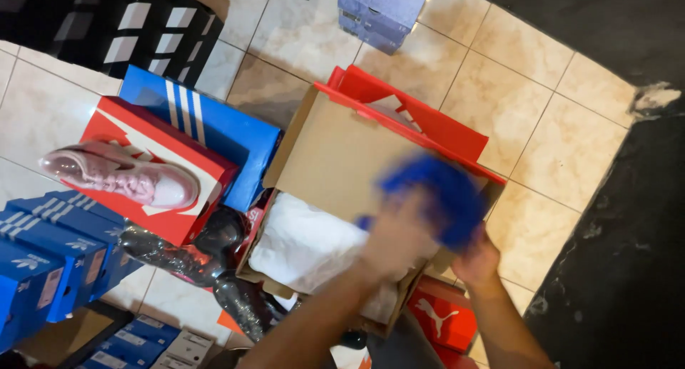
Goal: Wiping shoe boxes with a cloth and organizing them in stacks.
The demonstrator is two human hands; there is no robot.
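Note:
An open cardboard shoe box (325,151) with a red lid (421,119) stands on the tiled floor, white tissue paper (303,241) inside it. Both my hands hold a blurred bright blue thing (432,194) over the box's right part; its kind cannot be told. My left hand (396,237) grips its near side above the tissue. At the box's right corner my right hand (477,258) holds the same blue thing from below.
A pink shoe (121,173) lies on a red box (160,173) left of the open box, over a blue striped box (214,123). Blue boxes (50,251) are stacked far left, black boxes (128,27) top left. A dark plastic bag (193,258) lies nearby.

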